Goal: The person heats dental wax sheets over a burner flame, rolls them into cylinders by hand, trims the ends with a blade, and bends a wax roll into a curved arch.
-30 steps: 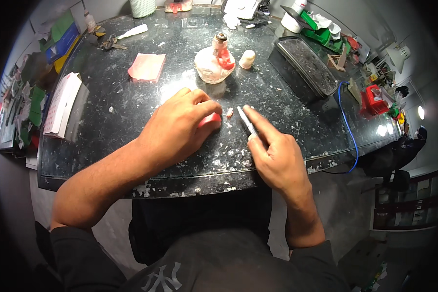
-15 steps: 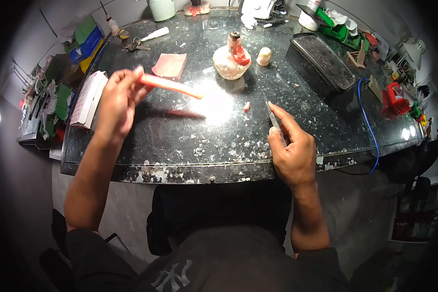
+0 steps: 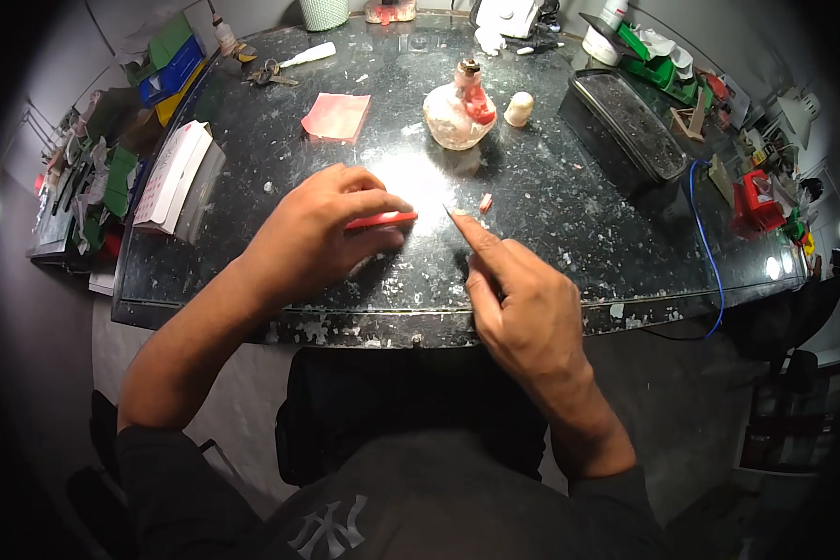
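My left hand (image 3: 313, 238) presses a thin red wax strip (image 3: 387, 219) flat on the dark speckled table (image 3: 551, 224); only the strip's right end shows past my fingers. My right hand (image 3: 518, 299) grips a slim metal blade tool (image 3: 455, 213), mostly hidden under the index finger, with its tip just right of the strip's end. A small red wax crumb (image 3: 485, 202) lies on the table beside the tool tip.
A glass spirit lamp (image 3: 459, 114) with red wax stands behind, a small cream cap (image 3: 519, 108) beside it. Pink wax sheets (image 3: 336, 117) lie at back left, a white booklet (image 3: 173, 177) at left, a dark tray (image 3: 625, 131) and blue cable (image 3: 709, 252) at right.
My left hand came down from the raised position at left and laid the red strip on the table centre. My right hand moved left, bringing the tool tip to the strip's end.
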Motion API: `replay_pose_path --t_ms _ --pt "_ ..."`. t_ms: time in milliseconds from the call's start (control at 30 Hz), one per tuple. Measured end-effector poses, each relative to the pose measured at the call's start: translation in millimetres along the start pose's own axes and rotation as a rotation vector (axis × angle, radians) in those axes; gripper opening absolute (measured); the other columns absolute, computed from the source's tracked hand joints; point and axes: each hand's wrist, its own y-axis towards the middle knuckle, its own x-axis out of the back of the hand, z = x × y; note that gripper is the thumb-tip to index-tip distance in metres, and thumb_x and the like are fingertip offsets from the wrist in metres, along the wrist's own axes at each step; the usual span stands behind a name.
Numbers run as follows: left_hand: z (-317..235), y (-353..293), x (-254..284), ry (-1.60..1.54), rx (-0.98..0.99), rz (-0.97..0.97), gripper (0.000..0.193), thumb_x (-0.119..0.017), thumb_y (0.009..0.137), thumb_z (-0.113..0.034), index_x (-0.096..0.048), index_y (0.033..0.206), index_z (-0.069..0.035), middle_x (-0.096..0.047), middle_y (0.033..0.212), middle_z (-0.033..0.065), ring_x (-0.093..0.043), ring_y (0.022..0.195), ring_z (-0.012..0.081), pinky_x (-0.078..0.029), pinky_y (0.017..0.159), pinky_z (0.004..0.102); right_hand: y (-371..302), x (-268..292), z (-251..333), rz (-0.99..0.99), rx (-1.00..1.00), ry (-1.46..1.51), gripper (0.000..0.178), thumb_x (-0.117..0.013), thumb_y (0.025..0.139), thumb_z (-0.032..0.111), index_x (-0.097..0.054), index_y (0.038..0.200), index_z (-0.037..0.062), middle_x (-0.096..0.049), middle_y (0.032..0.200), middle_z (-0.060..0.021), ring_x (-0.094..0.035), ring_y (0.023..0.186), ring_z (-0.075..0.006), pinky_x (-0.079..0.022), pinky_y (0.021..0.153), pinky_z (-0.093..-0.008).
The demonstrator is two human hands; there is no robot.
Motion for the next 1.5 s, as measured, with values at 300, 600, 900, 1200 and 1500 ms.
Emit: replay_pose_path --t_ms 300,600,900,1200,1500 --pt "5 13 1 -0.470 0.339 0.035 0.018 -0.082 0.096 -0.007 -0.080 0.113 -0.002 -0.079 0.098 0.0073 -0.072 0.091 0.0150 -0.057 0.085 0.0315 5 -10 9 0.032 0.027 -0.043 0.057 -0.072 0.095 0.011 -0.061 0.151 0.0070 -0.070 0.096 -0.0125 -0.074 0.085 -0.0327 -0.061 0.075 -0.0457" --pt "17 10 -14 -0.180 0.093 -0.085 0.021 -0.085 0.093 -0.012 -0.081 0.112 -0.004 -0.075 0.103 0.0085 -0.071 0.102 0.0208 -0.056 0.091 0.0317 9 -20 13 0.015 0.016 -0.048 0.057 -0.069 0.096 0.008 -0.062 0.153 0.0132 -0.070 0.092 -0.0124 -0.073 0.079 -0.0345 -0.059 0.072 -0.0464" --pt "5 13 -20 -0.156 0.173 -0.109 0.021 -0.087 0.093 -0.018 -0.080 0.107 -0.003 -0.075 0.101 0.0083 -0.070 0.098 0.0221 -0.055 0.088 0.0350 16 -28 24 0.061 -0.016 -0.104 0.057 -0.070 0.096 0.012 -0.060 0.153 0.0083 -0.069 0.092 -0.0123 -0.073 0.077 -0.0346 -0.060 0.070 -0.0463" --pt "6 11 -26 -0.095 0.155 -0.176 0.019 -0.087 0.092 -0.016 -0.079 0.103 -0.003 -0.074 0.096 0.0078 -0.068 0.094 0.0231 -0.054 0.086 0.0357 18 -32 25 0.060 -0.004 -0.122 0.057 -0.070 0.096 0.011 -0.060 0.152 0.0047 -0.067 0.090 -0.0129 -0.072 0.077 -0.0339 -0.060 0.070 -0.0457" --pt "2 12 -26 -0.048 0.161 -0.188 0.021 -0.088 0.091 -0.018 -0.080 0.105 -0.004 -0.073 0.094 0.0067 -0.067 0.091 0.0211 -0.051 0.086 0.0334 18 -32 27 0.061 0.003 -0.132 0.057 -0.071 0.095 0.010 -0.060 0.151 0.0041 -0.066 0.089 -0.0126 -0.072 0.076 -0.0330 -0.060 0.069 -0.0453"
